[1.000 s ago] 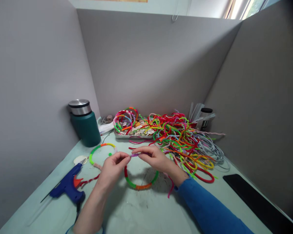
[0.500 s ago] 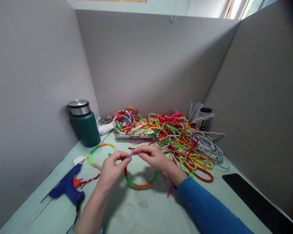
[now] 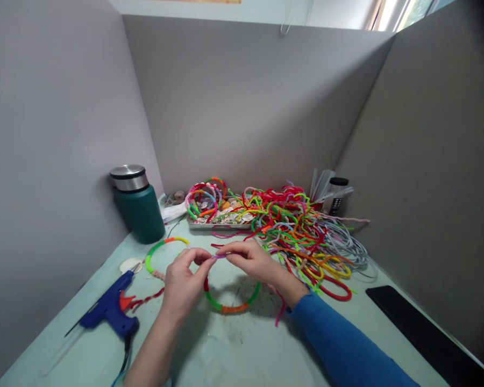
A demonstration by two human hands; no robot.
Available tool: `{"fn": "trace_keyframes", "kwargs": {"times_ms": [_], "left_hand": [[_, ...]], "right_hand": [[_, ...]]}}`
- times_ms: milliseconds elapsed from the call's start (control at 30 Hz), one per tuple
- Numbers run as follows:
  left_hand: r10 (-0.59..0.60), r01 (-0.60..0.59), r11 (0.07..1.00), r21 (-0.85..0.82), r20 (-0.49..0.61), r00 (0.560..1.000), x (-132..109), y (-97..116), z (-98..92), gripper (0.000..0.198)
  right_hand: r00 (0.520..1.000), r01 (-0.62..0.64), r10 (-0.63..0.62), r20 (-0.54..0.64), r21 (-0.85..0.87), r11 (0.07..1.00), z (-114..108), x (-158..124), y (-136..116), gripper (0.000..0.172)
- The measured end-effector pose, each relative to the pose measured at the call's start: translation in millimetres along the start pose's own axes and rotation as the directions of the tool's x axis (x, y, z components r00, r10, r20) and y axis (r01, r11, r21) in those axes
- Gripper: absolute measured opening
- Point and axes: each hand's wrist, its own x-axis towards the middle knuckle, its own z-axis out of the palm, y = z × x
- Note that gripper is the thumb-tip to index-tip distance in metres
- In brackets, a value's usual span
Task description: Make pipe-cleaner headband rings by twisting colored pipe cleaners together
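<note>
My left hand (image 3: 184, 284) and my right hand (image 3: 253, 262) meet above the table, both pinched on a short purple pipe cleaner piece (image 3: 218, 256) at the top of a colourful pipe-cleaner ring (image 3: 230, 306). The ring's lower arc shows red, green and orange and hangs just over the pale green table (image 3: 242, 349). My right arm wears a blue sleeve. A second ring (image 3: 158, 250) in green, orange and yellow lies flat to the left.
A blue glue gun (image 3: 108, 310) lies at the front left. A teal flask (image 3: 137, 204) stands by the left wall. A tray of shells (image 3: 221, 217), a big heap of pipe cleaners (image 3: 302, 226), a jar (image 3: 336, 196) and a black phone (image 3: 419, 333) fill the back and right.
My left hand's fingers have curled and shifted slightly on the purple piece. The ring and my right hand have stayed nearly in place.
</note>
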Motion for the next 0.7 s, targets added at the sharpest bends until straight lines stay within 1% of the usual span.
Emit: {"fn": "trace_keyframes", "kwargs": {"times_ms": [167, 233, 300, 400, 500, 567, 700], "left_hand": [[0.062, -0.062, 0.998, 0.004, 0.001, 0.998, -1.1, -3.6, 0.9, 0.017], [0.065, -0.065, 0.998, -0.004, 0.009, 0.998, -0.8, -3.7, 0.9, 0.017], [0.039, -0.039, 0.999, -0.017, 0.035, 0.999, 0.0, -2.9, 0.2, 0.016], [-0.055, 0.062, 0.995, -0.073, 0.092, 0.994, 1.6, -1.9, -1.3, 0.017], [-0.157, 0.185, 0.967, -0.177, 0.162, 0.974, 2.9, -2.9, -1.7, 0.019], [-0.213, 0.264, 0.926, -0.27, 0.201, 0.956, 3.3, -3.9, -1.2, 0.021], [-0.294, 0.396, 0.809, -0.435, 0.284, 0.913, 3.0, -2.9, -1.8, 0.023]], "right_hand": [[1.0, 0.004, -0.004, 0.019, 0.007, 1.0, -0.4, 0.8, 0.9, 0.025], [1.0, 0.019, -0.019, 0.024, -0.004, 1.0, -0.4, 0.7, 1.3, 0.025], [0.998, 0.05, -0.05, 0.026, -0.024, 0.998, -0.3, 0.4, 1.6, 0.025], [0.995, 0.1, -0.099, 0.021, -0.046, 0.994, -0.1, -0.2, 1.8, 0.025], [0.991, 0.133, -0.131, 0.029, -0.08, 0.988, -0.3, -0.7, 1.2, 0.026], [0.987, 0.157, -0.153, 0.042, -0.103, 0.982, -0.6, -1.1, 0.3, 0.027], [0.98, 0.197, -0.189, 0.066, -0.13, 0.972, -1.4, -2.5, -2.2, 0.029]]}}
